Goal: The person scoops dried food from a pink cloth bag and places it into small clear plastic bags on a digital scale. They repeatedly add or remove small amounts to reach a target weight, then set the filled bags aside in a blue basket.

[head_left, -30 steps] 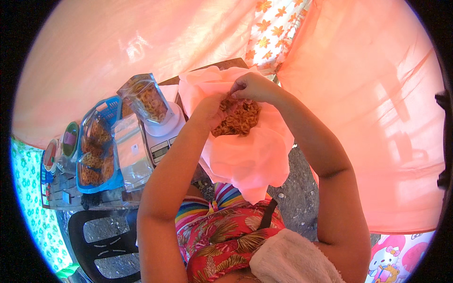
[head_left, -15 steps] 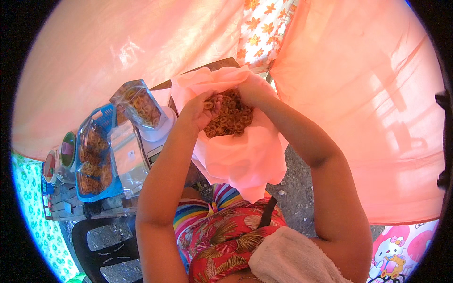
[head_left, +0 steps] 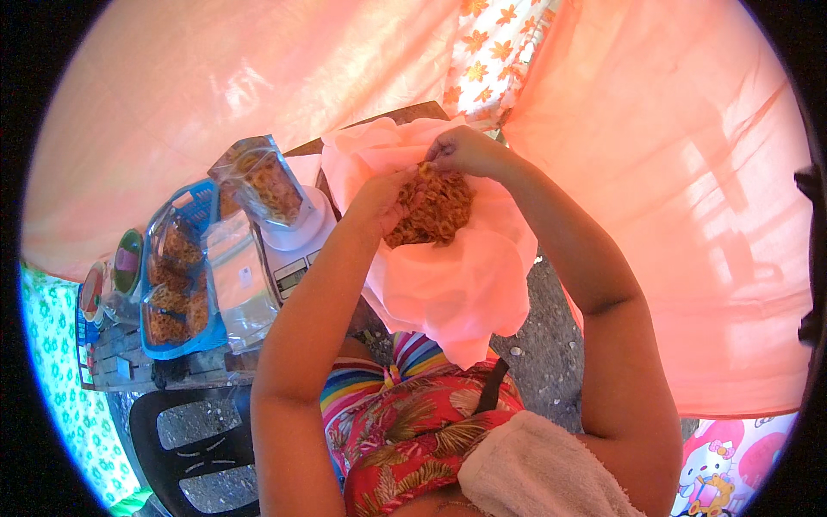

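Note:
Brown, ring-shaped fried snacks (head_left: 437, 215) fill a container lined with pale pink cloth (head_left: 448, 289), set in front of me. My left hand (head_left: 392, 196) is at the left side of the heap, its fingers curled around a few rings. From the far right, my right hand (head_left: 461, 153) reaches over, thumb and fingers pinched on a lighter ring beside the left fingertips. On a white kitchen scale (head_left: 301, 226) to the left stands a clear pouch (head_left: 269, 188) partly filled with the same snacks.
Left of the scale, a blue plastic basket (head_left: 213, 194) holds several filled packs (head_left: 177, 293). Flat clear bags (head_left: 241, 274) lie between basket and scale. A green bowl (head_left: 127, 263) stands farther left. A black chair (head_left: 151, 448) is at lower left, and orange cloth (head_left: 655, 215) hangs around.
My right hand has come up from the cloth's far right edge to the snacks, now pinching one. My left hand has shifted right, closer to it. The view has shifted slightly.

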### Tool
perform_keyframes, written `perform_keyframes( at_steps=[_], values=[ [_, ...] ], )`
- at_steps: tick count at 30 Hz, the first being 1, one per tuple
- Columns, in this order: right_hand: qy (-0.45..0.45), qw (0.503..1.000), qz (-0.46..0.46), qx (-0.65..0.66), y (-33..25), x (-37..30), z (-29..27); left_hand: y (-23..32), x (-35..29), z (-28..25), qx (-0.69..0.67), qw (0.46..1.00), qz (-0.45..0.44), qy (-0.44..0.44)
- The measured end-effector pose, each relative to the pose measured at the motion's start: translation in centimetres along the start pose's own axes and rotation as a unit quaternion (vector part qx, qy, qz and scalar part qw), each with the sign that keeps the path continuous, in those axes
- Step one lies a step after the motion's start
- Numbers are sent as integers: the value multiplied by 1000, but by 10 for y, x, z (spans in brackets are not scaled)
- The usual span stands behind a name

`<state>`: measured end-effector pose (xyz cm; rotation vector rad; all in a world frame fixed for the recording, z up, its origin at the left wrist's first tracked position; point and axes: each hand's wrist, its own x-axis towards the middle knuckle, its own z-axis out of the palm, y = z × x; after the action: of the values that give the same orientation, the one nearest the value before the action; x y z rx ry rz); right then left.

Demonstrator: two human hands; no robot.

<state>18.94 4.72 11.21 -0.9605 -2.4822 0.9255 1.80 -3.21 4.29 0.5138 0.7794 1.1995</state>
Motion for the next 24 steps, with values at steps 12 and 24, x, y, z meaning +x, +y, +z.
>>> perform_keyframes(
  at_steps=[12, 24],
  values=[
    [20, 990, 82, -110, -15, -35, 30, 20, -17, -12, 28, 995, 59, 79],
    [-26, 994, 95, -39, -5, 10, 5, 34, -24, -11, -22, 994, 76, 80]
  ],
)
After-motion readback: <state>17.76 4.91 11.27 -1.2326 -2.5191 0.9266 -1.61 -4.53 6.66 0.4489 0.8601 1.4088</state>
